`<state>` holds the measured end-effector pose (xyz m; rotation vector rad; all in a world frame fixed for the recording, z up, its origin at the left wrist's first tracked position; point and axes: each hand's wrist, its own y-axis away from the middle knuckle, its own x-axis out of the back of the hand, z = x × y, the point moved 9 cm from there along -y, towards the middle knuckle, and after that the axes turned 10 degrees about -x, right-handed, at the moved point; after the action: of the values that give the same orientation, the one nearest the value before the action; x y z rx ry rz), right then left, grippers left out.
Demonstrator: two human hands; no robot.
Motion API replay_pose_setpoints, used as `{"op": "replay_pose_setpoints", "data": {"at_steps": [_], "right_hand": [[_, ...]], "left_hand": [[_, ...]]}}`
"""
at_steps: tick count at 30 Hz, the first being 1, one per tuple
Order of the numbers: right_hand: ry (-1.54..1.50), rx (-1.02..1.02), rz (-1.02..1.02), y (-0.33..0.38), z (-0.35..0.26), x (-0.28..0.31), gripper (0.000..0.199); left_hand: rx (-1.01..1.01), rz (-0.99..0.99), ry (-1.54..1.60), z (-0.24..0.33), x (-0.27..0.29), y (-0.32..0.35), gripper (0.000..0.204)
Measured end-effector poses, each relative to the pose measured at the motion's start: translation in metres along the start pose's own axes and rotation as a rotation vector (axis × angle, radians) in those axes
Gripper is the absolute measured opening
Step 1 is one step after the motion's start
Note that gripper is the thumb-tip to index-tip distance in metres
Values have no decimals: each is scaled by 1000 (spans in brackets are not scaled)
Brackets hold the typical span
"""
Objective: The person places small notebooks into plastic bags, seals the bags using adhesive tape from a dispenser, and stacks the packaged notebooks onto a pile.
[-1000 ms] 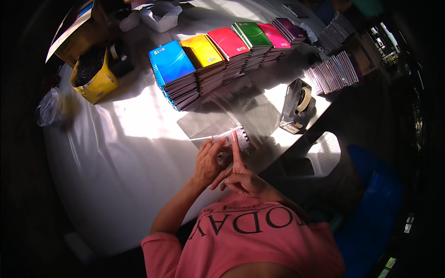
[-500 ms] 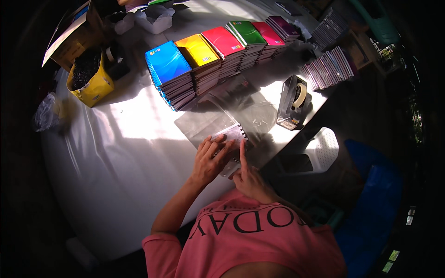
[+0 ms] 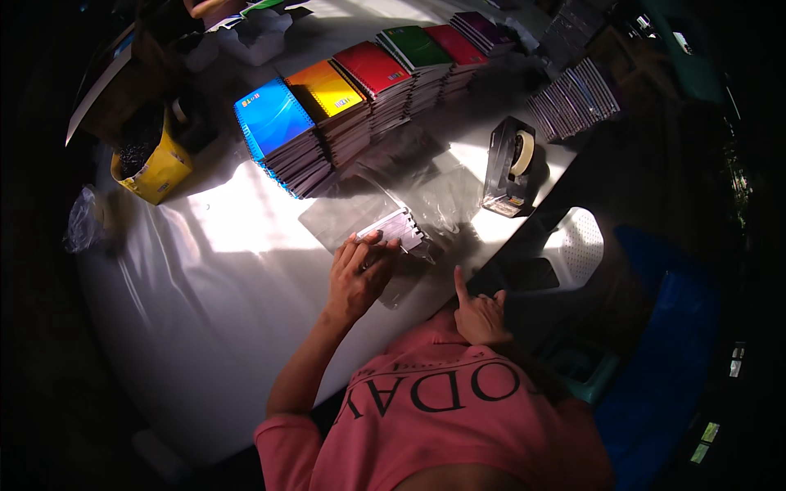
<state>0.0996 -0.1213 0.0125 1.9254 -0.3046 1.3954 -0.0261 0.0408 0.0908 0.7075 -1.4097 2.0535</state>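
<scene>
A small white notebook [image 3: 406, 225] with a spiral edge lies on clear plastic sleeves [image 3: 332, 221] near the table's front edge. Its lower part is hidden under my left hand [image 3: 362, 266]. The curved fingertips of that hand hold the notebook down. To the right, apart from the notebook, my right hand [image 3: 481, 315] hovers by the table edge. Its index finger points out, the other fingers are partly bent, and nothing shows in it. Clear plastic [image 3: 422, 245] sticks out past the notebook's spiral edge.
Stacks of spiral notebooks with blue [image 3: 274, 119], yellow [image 3: 327, 88], red [image 3: 372, 67] and green [image 3: 415, 47] covers stand behind. A black tape dispenser [image 3: 499, 184] and more notebooks [image 3: 573, 102] are at right. A yellow box [image 3: 160, 168] stands left, a white stool [image 3: 577, 250] beside the table.
My right hand has left the notebook's spiral edge and moved right, toward the table edge. My left hand stays on the notebook. The whole view has shifted slightly and darkened.
</scene>
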Motion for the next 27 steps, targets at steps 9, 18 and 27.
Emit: {"op": "replay_pose_setpoints", "data": {"at_steps": [9, 18, 27], "right_hand": [[-1422, -125, -584, -49, -54, 20, 38], [-699, 408, 480, -37, -57, 81, 33], [-821, 116, 392, -75, -13, 6, 26]], "left_hand": [[-10, -38, -6, 4, -4, 1, 29], [7, -2, 25, 2, 2, -3, 34], [107, -76, 82, 10, -1, 3, 51]]}}
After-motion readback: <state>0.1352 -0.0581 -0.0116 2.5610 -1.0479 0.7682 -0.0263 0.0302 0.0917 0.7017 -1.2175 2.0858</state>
